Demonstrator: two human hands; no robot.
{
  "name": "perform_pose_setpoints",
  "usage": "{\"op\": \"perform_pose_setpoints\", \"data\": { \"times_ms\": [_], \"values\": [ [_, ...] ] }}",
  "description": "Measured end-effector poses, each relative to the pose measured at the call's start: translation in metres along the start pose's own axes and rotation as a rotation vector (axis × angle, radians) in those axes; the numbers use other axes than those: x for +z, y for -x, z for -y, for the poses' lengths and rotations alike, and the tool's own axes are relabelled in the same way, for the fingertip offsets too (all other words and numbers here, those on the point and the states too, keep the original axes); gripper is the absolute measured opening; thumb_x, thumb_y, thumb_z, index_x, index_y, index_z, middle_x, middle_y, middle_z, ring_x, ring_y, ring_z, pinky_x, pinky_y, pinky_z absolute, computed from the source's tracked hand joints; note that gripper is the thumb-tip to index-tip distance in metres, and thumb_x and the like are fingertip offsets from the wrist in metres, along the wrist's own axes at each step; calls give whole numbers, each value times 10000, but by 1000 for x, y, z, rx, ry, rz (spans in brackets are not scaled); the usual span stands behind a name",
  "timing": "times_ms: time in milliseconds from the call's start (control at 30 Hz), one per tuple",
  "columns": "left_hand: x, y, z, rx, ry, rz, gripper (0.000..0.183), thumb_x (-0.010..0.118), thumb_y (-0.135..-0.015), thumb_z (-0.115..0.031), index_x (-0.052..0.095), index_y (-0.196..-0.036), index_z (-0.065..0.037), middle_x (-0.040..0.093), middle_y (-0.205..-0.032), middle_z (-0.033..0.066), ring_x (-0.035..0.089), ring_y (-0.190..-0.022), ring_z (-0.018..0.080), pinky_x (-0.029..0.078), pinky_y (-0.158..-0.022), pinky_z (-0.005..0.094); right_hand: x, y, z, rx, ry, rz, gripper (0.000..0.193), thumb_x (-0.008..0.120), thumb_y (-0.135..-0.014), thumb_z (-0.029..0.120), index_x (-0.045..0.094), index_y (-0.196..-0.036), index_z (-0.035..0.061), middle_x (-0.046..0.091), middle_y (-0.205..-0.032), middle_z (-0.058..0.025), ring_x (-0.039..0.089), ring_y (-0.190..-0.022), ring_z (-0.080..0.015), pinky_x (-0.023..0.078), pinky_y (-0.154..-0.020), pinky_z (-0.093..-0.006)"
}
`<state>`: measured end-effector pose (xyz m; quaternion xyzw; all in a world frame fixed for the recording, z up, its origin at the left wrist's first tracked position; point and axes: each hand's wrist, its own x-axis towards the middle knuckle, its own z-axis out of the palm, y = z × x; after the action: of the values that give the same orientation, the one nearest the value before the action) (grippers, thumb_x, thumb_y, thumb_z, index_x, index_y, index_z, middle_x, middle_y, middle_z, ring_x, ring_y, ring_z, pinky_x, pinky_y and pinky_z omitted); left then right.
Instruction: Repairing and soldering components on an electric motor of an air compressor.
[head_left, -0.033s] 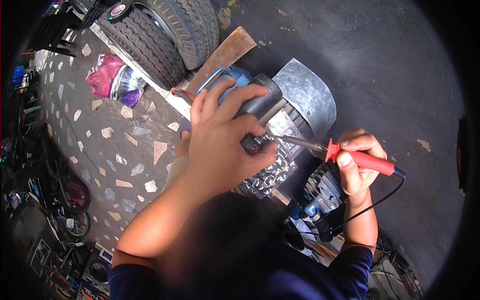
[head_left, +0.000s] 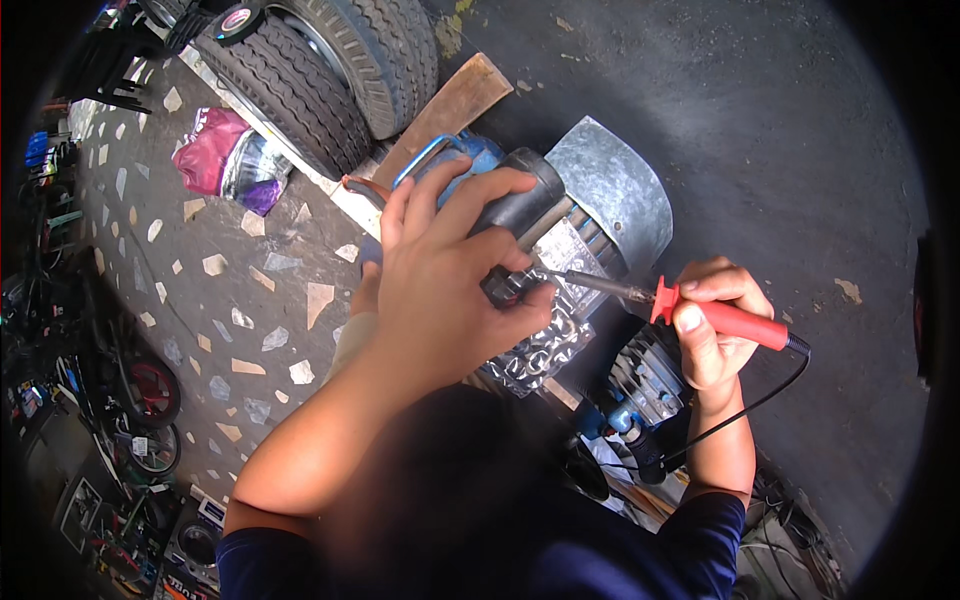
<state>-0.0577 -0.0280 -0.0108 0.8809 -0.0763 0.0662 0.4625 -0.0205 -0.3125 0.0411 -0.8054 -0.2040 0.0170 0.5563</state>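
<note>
My right hand [head_left: 718, 362] is closed around the red handle of a soldering iron [head_left: 742, 322], its black cord curving down past my forearm. The iron's metal shaft points left, and its tip is beside the fingertips of my left hand [head_left: 430, 270]. Between that hand's thumb and index finger is a small dark part [head_left: 507, 287], mostly hidden by the fingers. My other left fingers spread over a black cylinder [head_left: 530, 180] on a blue machine [head_left: 485, 152]. Crinkled clear plastic packaging [head_left: 550, 350] lies under the thumb.
A curved grey metal cover [head_left: 615, 185] sits beyond the hands. At right below is a finned metal cylinder [head_left: 648, 378]. Large tyres [head_left: 300, 90] and a wooden board [head_left: 455, 105] lie at upper left, near a pink plastic bag [head_left: 212, 150]. Motorbike wheels [head_left: 150, 390] show far left.
</note>
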Motion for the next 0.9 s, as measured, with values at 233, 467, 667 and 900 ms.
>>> {"op": "perform_pose_setpoints", "data": {
  "times_ms": [233, 467, 667, 900],
  "values": [
    [1, 0, 0, 4, -4, -4, 278, 941, -652, -159, 700, -782, -110, 682, -1456, 43, 525, -1455, 395, 318, -1198, 575, 0, 1, -1, 17, -7, 3, 176, 852, -902, 106, 727, -982, 11, 723, -848, -107, 683, -755, -185, 540, -697, -329],
    [1, 0, 1, 7, -2, -4, 279, 941, -651, -158, 699, -779, -106, 680, -1460, 39, 525, -1449, 400, 330, -1188, 574, 2, 2, -3, 4, -44, -34, 187, 859, -912, 116, 725, -991, 12, 722, -854, -111, 684, -763, -192, 541, -701, -333],
    [1, 0, 0, 3, 0, -2, 277, 942, -655, -160, 699, -779, -110, 675, -1466, 38, 521, -1451, 399, 327, -1189, 574, 0, 1, -4, 19, -43, -1, 191, 862, -909, 116, 725, -993, 13, 721, -857, -110, 682, -761, -191, 540, -702, -336],
    [0, 0, 1, 8, 6, 0, 283, 944, -657, -161, 696, -784, -112, 671, -1470, 41, 518, -1460, 392, 315, -1199, 571, 0, 1, -1, -19, -37, -14, 202, 867, -899, 130, 727, -993, 19, 711, -837, -95, 677, -742, -195, 540, -698, -341]
  ]
}}
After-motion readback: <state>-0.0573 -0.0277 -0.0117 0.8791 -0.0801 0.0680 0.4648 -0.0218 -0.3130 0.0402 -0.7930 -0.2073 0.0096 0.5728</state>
